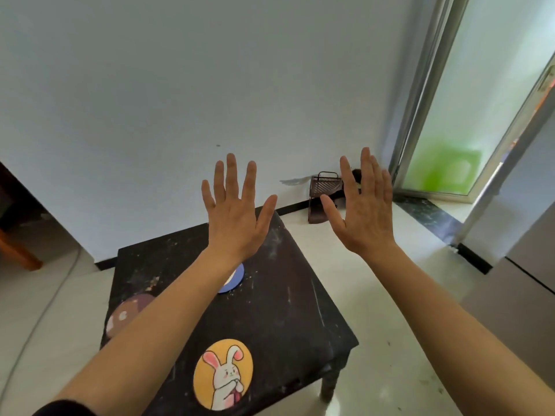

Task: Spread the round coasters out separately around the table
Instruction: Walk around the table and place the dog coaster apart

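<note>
Three round coasters lie apart on a small black table (285,295). A yellow coaster with a white rabbit (222,374) sits near the front edge. A brown coaster with pale spots (126,313) rests at the left edge, partly covered by my left forearm. A blue coaster (233,280) lies near the middle, mostly hidden under my left wrist. My left hand (235,217) is raised above the table's far side, fingers spread, holding nothing. My right hand (365,211) is raised beyond the table's right edge, also spread and empty.
A white wall stands behind the table. A brown dustpan (322,193) leans on it at the floor, next to a sliding glass door (456,115). A grey cabinet (528,265) stands at the right, wooden furniture (18,250) at the left, and a cable runs over the pale floor.
</note>
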